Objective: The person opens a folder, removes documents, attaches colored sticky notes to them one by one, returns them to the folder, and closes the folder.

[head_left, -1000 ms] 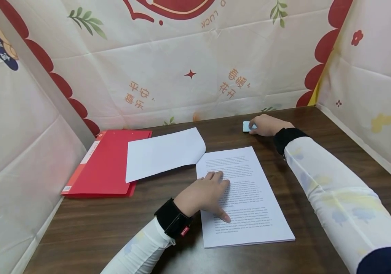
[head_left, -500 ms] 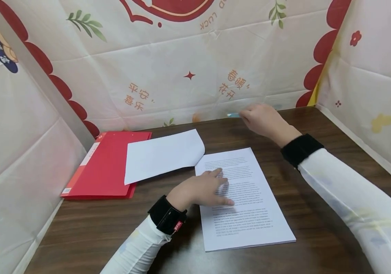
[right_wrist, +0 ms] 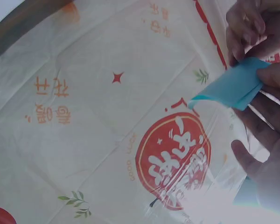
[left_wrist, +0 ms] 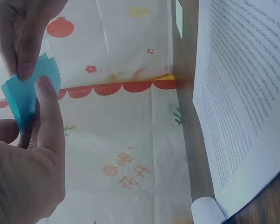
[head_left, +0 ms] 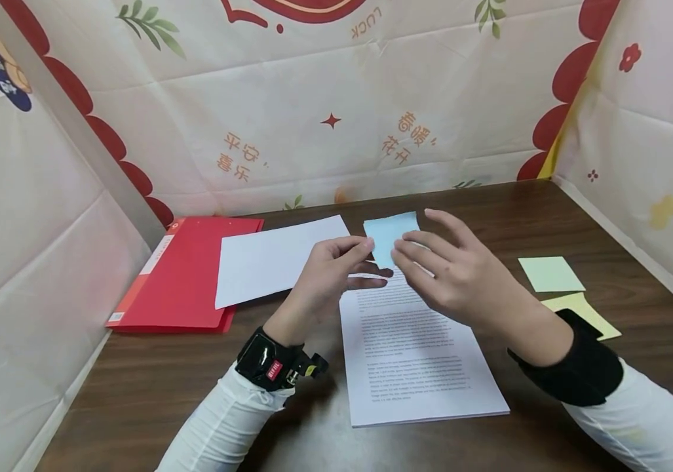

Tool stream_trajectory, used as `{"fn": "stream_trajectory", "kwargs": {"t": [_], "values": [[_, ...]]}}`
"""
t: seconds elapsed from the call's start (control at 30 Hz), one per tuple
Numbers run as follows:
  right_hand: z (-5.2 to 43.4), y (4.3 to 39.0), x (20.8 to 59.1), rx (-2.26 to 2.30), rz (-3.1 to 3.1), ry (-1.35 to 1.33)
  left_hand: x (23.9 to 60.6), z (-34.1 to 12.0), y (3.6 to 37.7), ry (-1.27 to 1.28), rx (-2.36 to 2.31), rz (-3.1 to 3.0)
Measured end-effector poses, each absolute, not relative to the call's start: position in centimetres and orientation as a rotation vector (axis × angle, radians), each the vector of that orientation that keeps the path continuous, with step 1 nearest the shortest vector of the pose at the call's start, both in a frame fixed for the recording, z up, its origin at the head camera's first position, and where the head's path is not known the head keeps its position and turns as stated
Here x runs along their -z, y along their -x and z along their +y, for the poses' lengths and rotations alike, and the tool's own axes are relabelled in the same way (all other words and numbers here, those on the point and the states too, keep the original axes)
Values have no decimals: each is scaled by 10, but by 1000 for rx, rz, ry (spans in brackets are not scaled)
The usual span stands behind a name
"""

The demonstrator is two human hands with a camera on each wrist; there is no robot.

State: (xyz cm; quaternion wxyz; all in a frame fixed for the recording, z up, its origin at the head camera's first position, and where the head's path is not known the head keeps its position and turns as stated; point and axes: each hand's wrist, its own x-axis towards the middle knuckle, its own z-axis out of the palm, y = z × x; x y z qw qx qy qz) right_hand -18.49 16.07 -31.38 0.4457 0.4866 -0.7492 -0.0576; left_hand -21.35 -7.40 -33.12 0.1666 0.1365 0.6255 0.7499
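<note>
A small pad of light blue sticky notes [head_left: 388,231] is held up above the far end of a printed paper stack [head_left: 413,360]. My left hand [head_left: 321,272] pinches its left edge, thumb on the near face. From the other side my right hand [head_left: 460,282] grips the notes, its thumb hidden in the head view. The right wrist view shows that thumb pressed on the blue notes [right_wrist: 228,88] with fingers behind. Their upper corners stand apart in the left wrist view, where several layers of the blue notes [left_wrist: 25,95] show.
A blank white sheet [head_left: 271,262], turned over from the stack's left edge, partly covers a red folder [head_left: 177,282] at the left. Beyond my right wrist lie a pale green sticky note [head_left: 551,274] and a yellow one [head_left: 586,313]. Printed cloth walls [head_left: 289,111] enclose the table.
My right hand has brought the blue sticky notes from the back right toward the middle. Lifted off the printed page, my left hand now pinches them too. The green and yellow notes have come into view.
</note>
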Motion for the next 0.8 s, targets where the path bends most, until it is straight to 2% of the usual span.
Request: {"fn": "stream_trajectory", "kwargs": {"t": [0.33,0.8], "values": [[153,185,326,-81,-1954,-1221,347,-72,217,-428,-2095,1851],[159,178,325,-618,-2185,-1073,357,-73,225,-536,-2001,1524]]}}
